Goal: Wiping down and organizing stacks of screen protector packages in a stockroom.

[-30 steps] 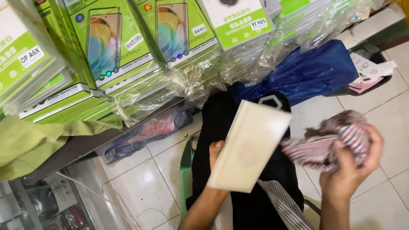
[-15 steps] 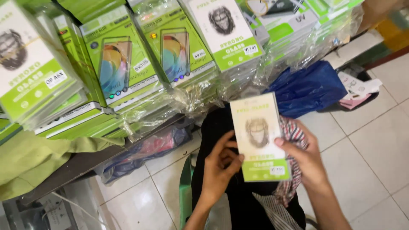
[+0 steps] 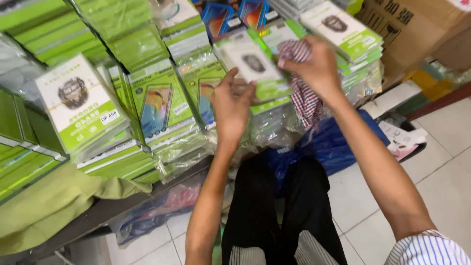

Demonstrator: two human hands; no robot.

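Lap: the person sits with dark trousers (image 3: 282, 211) over a tiled floor (image 3: 431, 167), both forearms raised away from the body; half a second ago the hands were low over the lap, now they reach up to the shelf.
Left hand: the left hand (image 3: 233, 105) has its fingers spread and lies flat against the lower left edge of a white-and-green flat box (image 3: 255, 66), steadying it rather than clamping it.
Right hand: the right hand (image 3: 314, 64) is closed, thumb and fingertips pinching the box's right edge, with a red-and-white checked cloth (image 3: 301, 95) bunched in the same fist and hanging below the grip.
Box: a second ago it showed its plain back above the lap; now it faces up, printed side out, held level with the shelf stacks.
Meaning of the change: the box appears to have been turned over and carried to the shelf, so the work looks to be at the placing stage, judged from the pose alone.
Just behind the grip: bagged piles of similar boxes (image 3: 272, 118) lie under the held box.
Left of the grip: upright green packs (image 3: 157, 105) stand in rows.
Right of the grip: a stack of like boxes (image 3: 353, 37).
Below the grip: a blue bag (image 3: 333, 142).
Farthest: a brown carton (image 3: 412, 24) beyond the right hand.
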